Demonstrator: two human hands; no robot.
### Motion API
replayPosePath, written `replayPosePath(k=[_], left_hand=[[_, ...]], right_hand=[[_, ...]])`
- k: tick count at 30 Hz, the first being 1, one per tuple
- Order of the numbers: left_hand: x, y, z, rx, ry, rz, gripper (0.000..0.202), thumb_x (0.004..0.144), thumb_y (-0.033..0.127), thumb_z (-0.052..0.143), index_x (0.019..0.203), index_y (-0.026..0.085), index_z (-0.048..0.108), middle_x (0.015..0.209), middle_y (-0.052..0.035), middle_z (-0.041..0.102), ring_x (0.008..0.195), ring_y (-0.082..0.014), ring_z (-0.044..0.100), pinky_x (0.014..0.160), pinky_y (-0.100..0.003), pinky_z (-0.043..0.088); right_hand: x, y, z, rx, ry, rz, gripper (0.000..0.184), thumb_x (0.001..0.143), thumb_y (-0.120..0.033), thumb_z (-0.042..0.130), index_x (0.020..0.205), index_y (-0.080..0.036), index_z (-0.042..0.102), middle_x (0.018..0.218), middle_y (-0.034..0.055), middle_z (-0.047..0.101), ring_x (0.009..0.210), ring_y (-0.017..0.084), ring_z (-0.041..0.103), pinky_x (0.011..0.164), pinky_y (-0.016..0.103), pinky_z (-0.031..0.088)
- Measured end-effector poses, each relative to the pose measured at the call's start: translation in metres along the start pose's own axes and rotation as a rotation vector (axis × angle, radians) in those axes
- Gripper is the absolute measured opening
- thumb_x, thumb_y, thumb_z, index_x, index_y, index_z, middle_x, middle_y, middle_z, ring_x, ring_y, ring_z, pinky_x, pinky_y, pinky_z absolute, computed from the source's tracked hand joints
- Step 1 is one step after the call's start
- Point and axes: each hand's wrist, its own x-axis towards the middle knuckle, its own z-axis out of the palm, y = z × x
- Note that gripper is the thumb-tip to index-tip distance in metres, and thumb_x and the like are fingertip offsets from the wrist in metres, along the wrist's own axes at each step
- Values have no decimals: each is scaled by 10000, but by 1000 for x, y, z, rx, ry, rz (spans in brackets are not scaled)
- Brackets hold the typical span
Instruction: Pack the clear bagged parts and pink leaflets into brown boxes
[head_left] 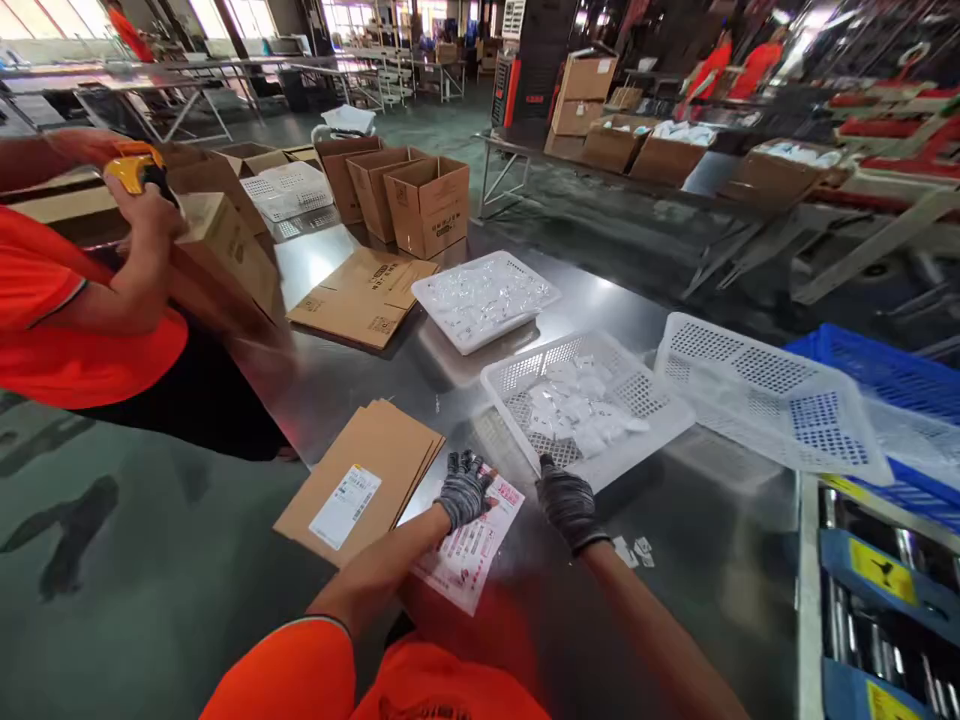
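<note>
My left hand [465, 492], in a grey striped glove with bare fingertips, lies on a white sheet or flat bag with pink print [477, 545]. Its fingers are somewhat spread over the top part. My right hand [568, 505], in a matching glove, is closed at the near rim of a white perforated plastic basket [517, 425]. Small clear packets with white contents [581, 405] lie heaped in that basket. Left of my left hand is a stack of flat cardboard [375, 450] with a white label [345, 507] on top.
Another white basket [487, 295] full of clear packets stands farther back, near flattened cartons [360, 290] and open boxes [427, 205]. An emptied-looking basket [772, 400] overlaps blue crates [892, 370] at right, above a roller conveyor [877, 600]. At left, a co-worker holds a yellow tape dispenser [135, 168].
</note>
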Motion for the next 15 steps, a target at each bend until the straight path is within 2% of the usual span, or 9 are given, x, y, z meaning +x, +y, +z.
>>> replayPosePath(k=[2, 4, 5, 7, 9, 10, 12, 14, 15], left_hand=[[-37, -17, 6, 17, -10, -37, 802, 1068, 332, 918, 1841, 164, 782, 1934, -308, 701, 1844, -582, 632, 1562, -797, 444], [-81, -31, 22, 26, -41, -71, 922, 1039, 391, 963, 1898, 164, 719, 1973, -309, 649, 1844, -606, 625, 1558, -801, 472], [-105, -38, 33, 28, -56, -85, 957, 1016, 417, 987, 1902, 177, 716, 1983, -300, 636, 1842, -618, 624, 1549, -806, 493], [-152, -51, 60, 22, -86, -98, 942, 981, 448, 1005, 1872, 267, 759, 1975, -224, 664, 1840, -602, 635, 1540, -784, 538], [-185, -60, 85, 43, -73, -156, 786, 1028, 437, 946, 1800, 351, 827, 1923, -186, 722, 1813, -572, 676, 1512, -755, 589], [-194, -62, 94, 58, -59, -195, 711, 1063, 447, 909, 1769, 396, 850, 1895, -166, 754, 1795, -550, 699, 1498, -745, 607], [-193, -59, 101, 70, -36, -245, 604, 1131, 482, 834, 1733, 469, 871, 1867, -128, 784, 1781, -506, 721, 1488, -727, 616], [-176, -48, 93, 35, -34, -244, 590, 1183, 482, 753, 1766, 466, 842, 1896, -108, 762, 1817, -484, 688, 1515, -757, 573], [-165, -42, 86, -2, -37, -230, 606, 1206, 454, 702, 1800, 425, 818, 1924, -118, 737, 1846, -491, 655, 1532, -803, 534]], right_hand=[[-3, -9, 12, 46, -18, -22, 495, 1102, -96, 690, 1533, -70, 933, 1290, 266, 986, 1248, 418, 971, 1137, 508, 780], [-8, -19, 26, 157, 34, -127, 527, 1117, -106, 698, 1595, -116, 919, 1567, 258, 934, 1531, 426, 877, 1392, 556, 674], [-11, -24, 34, 218, 40, -181, 538, 1120, -126, 716, 1619, -144, 916, 1646, 241, 907, 1617, 422, 829, 1471, 567, 614], [-15, -36, 51, 286, -21, -214, 535, 1116, -167, 758, 1625, -182, 924, 1671, 223, 899, 1652, 419, 806, 1528, 583, 559], [-16, -48, 68, 267, -99, -125, 502, 1111, -191, 780, 1585, -131, 933, 1640, 272, 902, 1633, 451, 819, 1524, 617, 554], [-16, -54, 76, 246, -123, -66, 494, 1107, -195, 783, 1565, -82, 930, 1634, 314, 894, 1635, 477, 818, 1515, 638, 555], [-17, -61, 91, 219, -131, -20, 502, 1105, -212, 775, 1550, -28, 918, 1647, 364, 871, 1644, 507, 812, 1495, 665, 568], [-19, -65, 105, 225, -122, -87, 516, 1091, -244, 776, 1555, -75, 925, 1643, 336, 884, 1612, 491, 836, 1476, 673, 594], [-21, -64, 111, 232, -118, -128, 509, 1083, -261, 775, 1544, -117, 937, 1615, 307, 908, 1580, 478, 854, 1468, 674, 606]])
